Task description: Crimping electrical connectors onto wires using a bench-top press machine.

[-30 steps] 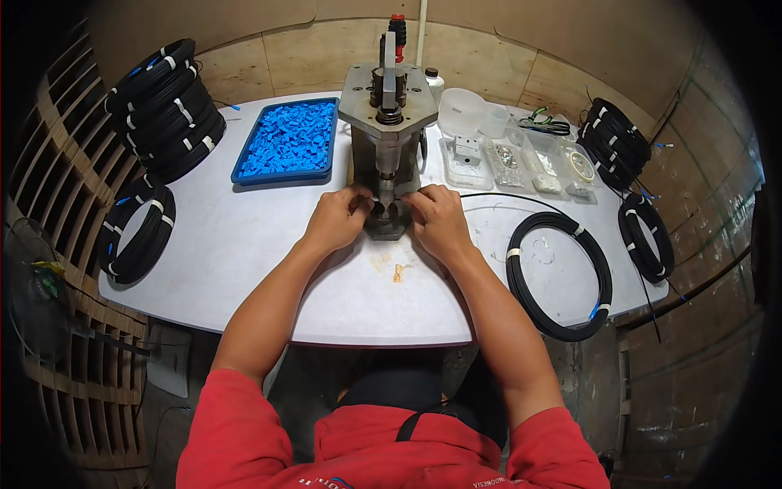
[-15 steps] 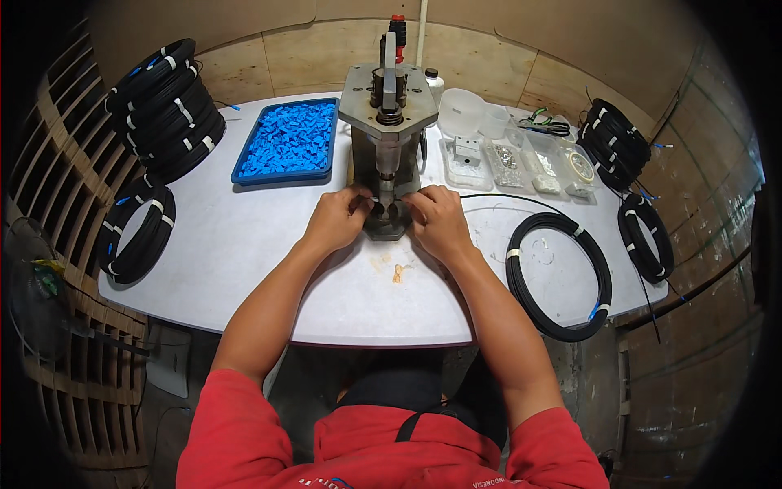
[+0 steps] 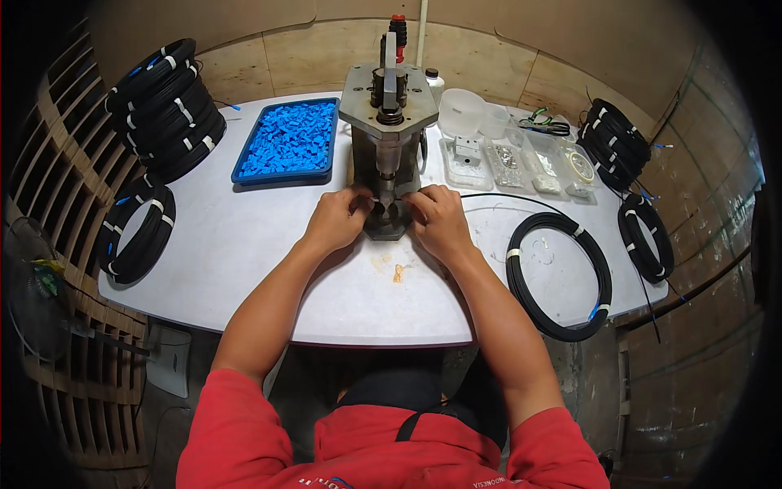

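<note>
Both hands are at the base of a metal press [image 3: 389, 106], one on each side of its lower die. My left hand [image 3: 338, 218] is closed in a pinch at the die's left edge; what lies between its fingertips is too small to make out. On the other side, my right hand [image 3: 440, 218] pinches a black cable [image 3: 505, 196] close to the die. That cable runs right from the hand to a tied black cable coil [image 3: 515, 281] lying flat on the table. The press ram [image 3: 388, 159] hangs directly over the die, between my fingers.
A blue tray [image 3: 236, 178] of small blue parts sits left of the press. Tied cable coils are stacked at the left [image 3: 167, 114] and right [image 3: 611, 147]. Clear plastic boxes [image 3: 509, 167] of small parts and white tubs [image 3: 462, 112] stand right of the press.
</note>
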Tool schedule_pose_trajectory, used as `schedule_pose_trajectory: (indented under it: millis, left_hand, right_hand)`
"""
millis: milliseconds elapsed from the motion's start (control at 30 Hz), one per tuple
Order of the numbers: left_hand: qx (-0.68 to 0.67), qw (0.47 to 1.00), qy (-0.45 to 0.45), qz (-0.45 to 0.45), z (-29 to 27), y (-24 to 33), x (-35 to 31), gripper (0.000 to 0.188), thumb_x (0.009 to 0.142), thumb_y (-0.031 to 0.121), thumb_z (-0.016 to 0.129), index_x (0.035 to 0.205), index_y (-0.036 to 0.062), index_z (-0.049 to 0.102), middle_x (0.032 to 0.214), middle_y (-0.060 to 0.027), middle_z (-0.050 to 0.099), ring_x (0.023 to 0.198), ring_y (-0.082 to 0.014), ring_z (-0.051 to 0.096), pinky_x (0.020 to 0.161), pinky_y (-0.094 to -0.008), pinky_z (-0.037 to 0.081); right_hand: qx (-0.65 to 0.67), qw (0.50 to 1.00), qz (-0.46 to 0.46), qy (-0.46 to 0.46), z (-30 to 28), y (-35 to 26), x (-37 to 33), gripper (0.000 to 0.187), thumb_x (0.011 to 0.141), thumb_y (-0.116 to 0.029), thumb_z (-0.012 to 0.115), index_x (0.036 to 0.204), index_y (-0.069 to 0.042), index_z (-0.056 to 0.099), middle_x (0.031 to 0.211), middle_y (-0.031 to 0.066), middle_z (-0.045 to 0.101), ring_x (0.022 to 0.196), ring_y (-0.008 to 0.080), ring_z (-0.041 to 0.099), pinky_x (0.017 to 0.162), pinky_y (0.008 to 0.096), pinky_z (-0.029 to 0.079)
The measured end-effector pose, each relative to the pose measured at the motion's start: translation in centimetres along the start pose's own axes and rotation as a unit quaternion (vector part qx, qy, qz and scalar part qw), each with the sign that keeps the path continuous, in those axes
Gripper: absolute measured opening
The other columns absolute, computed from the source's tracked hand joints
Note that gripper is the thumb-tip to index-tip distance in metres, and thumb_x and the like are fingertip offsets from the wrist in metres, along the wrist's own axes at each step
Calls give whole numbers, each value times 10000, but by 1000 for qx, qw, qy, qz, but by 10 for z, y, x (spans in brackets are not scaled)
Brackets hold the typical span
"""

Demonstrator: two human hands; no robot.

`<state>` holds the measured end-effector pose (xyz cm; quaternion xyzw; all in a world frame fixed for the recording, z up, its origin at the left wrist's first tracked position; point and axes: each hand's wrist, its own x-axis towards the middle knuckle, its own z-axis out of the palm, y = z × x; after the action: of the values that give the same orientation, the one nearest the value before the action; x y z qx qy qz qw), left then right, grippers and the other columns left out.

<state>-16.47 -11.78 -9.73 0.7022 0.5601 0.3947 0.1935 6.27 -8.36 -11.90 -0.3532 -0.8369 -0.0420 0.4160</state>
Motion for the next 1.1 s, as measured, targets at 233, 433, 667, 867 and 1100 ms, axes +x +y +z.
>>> schedule_pose_trajectory:
  millis: [233,433,667,867,1100]
  left_hand:
    - [-24,999,16,16,3,-7,0,222,929,155,643,1078,14,727,856,-198,749,762,-308,735,739,-381,561]
    - [-28,999,19,17,4,-7,0,211,926,138,643,1074,10,723,847,-190,750,751,-299,733,733,-375,561]
    - [-29,999,23,18,4,-8,0,207,923,137,645,1066,9,723,841,-185,749,743,-291,731,727,-369,560]
    - [-18,1000,12,9,1,0,0,205,923,137,645,1063,8,722,843,-182,750,746,-290,732,727,-372,559]
    - [-11,1000,16,16,3,-4,0,205,926,148,650,1060,11,723,849,-185,751,750,-300,733,722,-378,558]
  right_hand:
    - [-7,1000,0,-1,-1,-3,1,285,762,-13,700,1028,-112,731,955,58,661,958,269,624,852,403,447]
    - [-1,1000,6,-5,0,-3,0,269,787,-37,694,1034,-134,737,952,56,646,962,261,608,872,411,428]
    - [-8,1000,3,-12,-1,-4,1,283,767,-13,697,1032,-107,732,961,61,665,958,268,626,852,404,449]
    - [-4,1000,3,-7,0,-1,-1,271,787,-38,691,1035,-137,737,940,57,644,956,260,608,865,410,427]
    - [-7,1000,1,-3,0,-2,0,256,787,-37,690,1020,-135,734,939,55,642,952,257,611,867,410,427]
